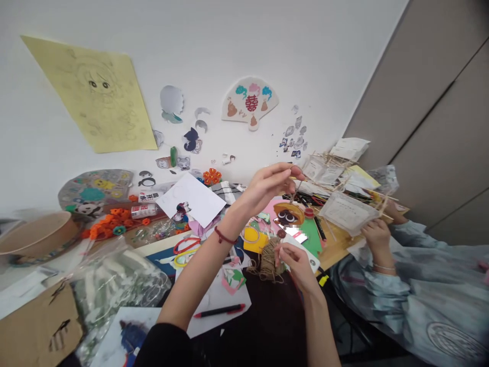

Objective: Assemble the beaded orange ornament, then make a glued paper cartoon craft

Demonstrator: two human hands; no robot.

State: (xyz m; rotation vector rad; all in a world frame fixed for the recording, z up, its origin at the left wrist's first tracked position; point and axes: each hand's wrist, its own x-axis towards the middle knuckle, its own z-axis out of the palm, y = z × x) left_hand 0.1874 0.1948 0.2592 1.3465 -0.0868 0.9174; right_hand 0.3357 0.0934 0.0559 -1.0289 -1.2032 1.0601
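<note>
My left hand (277,178) is raised over the table, thumb and fingers pinched on a thin string (297,189). Below that string is a yellow and brown cutout with big cartoon eyes (288,216); whether the string is tied to it I cannot tell. Lower down, my right hand (298,260) is closed in a pinch beside a loose bundle of brown twine (268,262). Just above its fingertips shows a small dark red disc (281,233). What the right fingers hold is too small to make out. A white phone (311,261) lies partly behind that hand.
At right, another person's hand (376,234) holds a stick frame with white panels (349,211). A black and red pen (219,311) lies on paper in front. Orange flower pieces (112,221), a plastic bag (122,275) and cardboard (38,326) crowd the left.
</note>
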